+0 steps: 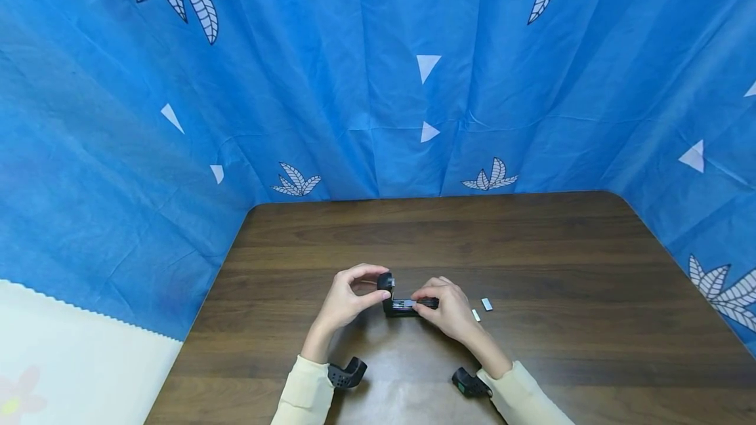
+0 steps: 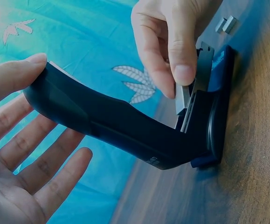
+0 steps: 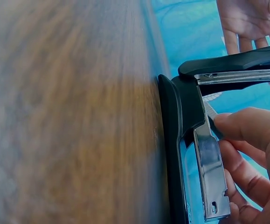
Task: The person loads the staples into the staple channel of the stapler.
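A black stapler rests on the wooden table with its top arm swung up. My left hand holds the raised end of that arm between thumb and forefinger. Its other fingers spread out behind the arm in the left wrist view. Over the metal staple channel, my right hand pinches a short silver strip of staples between thumb and forefinger. The strip is down at the channel, close to the hinge. In the right wrist view the fingers largely hide it.
Two small silver staple strips lie on the wooden table to the right of my right hand. Black devices sit at both wrists. Blue patterned cloth hangs behind the table and along its sides.
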{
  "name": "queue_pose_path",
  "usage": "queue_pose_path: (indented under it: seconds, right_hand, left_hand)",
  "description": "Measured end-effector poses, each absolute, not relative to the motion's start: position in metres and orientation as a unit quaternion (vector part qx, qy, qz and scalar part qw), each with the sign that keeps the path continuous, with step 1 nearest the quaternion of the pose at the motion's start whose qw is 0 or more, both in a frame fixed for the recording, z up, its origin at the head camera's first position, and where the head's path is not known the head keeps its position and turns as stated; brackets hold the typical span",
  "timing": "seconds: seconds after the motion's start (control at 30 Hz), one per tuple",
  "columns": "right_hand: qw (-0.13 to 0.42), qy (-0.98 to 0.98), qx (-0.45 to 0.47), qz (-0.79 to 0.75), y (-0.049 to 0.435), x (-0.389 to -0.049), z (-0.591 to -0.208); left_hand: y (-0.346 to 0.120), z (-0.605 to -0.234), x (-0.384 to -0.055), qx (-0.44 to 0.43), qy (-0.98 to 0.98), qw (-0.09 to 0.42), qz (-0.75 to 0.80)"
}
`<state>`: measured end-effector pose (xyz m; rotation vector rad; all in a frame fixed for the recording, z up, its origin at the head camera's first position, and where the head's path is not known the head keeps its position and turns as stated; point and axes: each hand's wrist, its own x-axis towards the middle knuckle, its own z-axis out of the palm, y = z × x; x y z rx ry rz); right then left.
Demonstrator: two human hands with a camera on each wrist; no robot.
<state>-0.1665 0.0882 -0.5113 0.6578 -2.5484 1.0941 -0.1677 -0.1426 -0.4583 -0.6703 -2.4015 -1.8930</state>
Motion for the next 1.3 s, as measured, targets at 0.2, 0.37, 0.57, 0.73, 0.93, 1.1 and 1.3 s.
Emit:
queue_pose_path:
  seconds: [0.2, 0.37, 0.57, 0.73, 0.93, 1.1, 1.3]
  right_hand:
    - [0.137, -0.89, 0.234, 0.366, 0.087, -0.167, -0.511]
    - [0.127, -0.893, 0.232, 0.363, 0.085, -0.167, -0.51]
    - [0.123, -0.893, 0.233, 0.364, 0.083, -0.167, -0.511]
    - [0.124, -0.894, 0.232, 0.362, 0.083, -0.167, -0.511]
    - [0.134, -0.892, 0.232, 0.365, 0.084, -0.165, -0.51]
    - [0.189, -0.89, 0.231, 0.346, 0.099, -0.161, -0.506]
    - [0.221, -0.902, 0.16, 0.335, 0.136, -0.152, -0.504]
  left_hand:
    - [-0.142, -0.457, -0.168, -0.213, -0.767, 0.004, -0.605]
    - [-0.141, -0.457, -0.168, -0.211, -0.765, 0.001, -0.609]
    - [-0.141, -0.457, -0.168, -0.21, -0.765, 0.001, -0.609]
    - [-0.142, -0.456, -0.167, -0.208, -0.766, -0.001, -0.608]
    - [-0.142, -0.458, -0.168, -0.208, -0.77, -0.001, -0.604]
    - [-0.142, -0.459, -0.167, -0.21, -0.774, 0.003, -0.597]
    - [-0.143, -0.461, -0.167, -0.21, -0.777, 0.002, -0.594]
